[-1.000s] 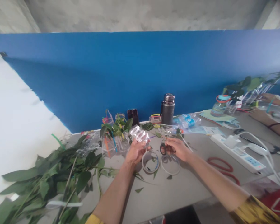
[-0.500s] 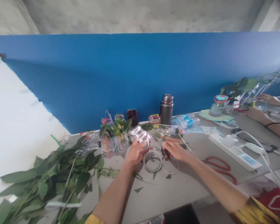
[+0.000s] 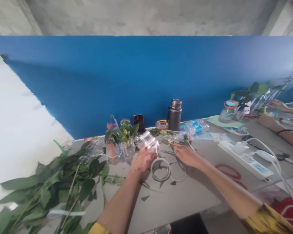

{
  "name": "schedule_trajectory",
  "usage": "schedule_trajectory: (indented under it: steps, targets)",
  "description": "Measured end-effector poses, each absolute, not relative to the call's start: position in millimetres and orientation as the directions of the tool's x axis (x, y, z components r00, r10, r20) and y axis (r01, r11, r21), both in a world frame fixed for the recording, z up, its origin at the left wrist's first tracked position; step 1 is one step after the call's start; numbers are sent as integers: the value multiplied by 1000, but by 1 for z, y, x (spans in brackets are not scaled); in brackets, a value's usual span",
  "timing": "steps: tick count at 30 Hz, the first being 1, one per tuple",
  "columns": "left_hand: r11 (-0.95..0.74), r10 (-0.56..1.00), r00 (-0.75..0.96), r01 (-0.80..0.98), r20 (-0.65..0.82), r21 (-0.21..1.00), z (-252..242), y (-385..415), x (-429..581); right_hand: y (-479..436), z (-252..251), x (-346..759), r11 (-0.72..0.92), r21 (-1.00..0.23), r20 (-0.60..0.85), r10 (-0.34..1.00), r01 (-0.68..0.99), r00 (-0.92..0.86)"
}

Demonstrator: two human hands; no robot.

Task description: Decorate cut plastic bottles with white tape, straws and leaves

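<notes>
At the far left, cut leafy branches (image 3: 46,191) spill across the end of a grey table (image 3: 175,198), and behind them clear cut-bottle containers (image 3: 113,152) hold green sprigs and coloured strips. The person's left hand (image 3: 144,159) grips a small clear plastic piece (image 3: 148,140) between thumb and fingers, the piece standing just above the fingertips. A thin pale strand runs from it down toward a pale plastic ring (image 3: 160,169), which lies on the table just beyond the hand, beside a second ring (image 3: 178,172). The right hand (image 3: 189,156) sits low over the table, fingers curled, near an orange stick (image 3: 173,144); whether it holds anything cannot be told. Further right lies a white power strip (image 3: 244,159), and a co-worker's hands (image 3: 267,121) rest at the far edge.
</notes>
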State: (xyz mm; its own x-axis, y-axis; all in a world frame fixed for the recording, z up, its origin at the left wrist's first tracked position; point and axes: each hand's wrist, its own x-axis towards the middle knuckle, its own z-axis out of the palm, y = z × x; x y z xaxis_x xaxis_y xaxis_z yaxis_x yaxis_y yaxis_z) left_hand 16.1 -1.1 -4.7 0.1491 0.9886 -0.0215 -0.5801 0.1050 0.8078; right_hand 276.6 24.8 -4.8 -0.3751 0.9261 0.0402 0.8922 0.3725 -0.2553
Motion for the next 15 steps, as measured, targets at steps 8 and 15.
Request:
schedule_trajectory:
  steps: [8,15]
  targets:
    - [157,982,177,-566,-66,809,-5,2,16,36,-21,297,263,-772,71,941,578,-332]
    - [177,979,180,-511,-96,842,-9,4,15,22,-38,281,422,-671,397,899,610,-185]
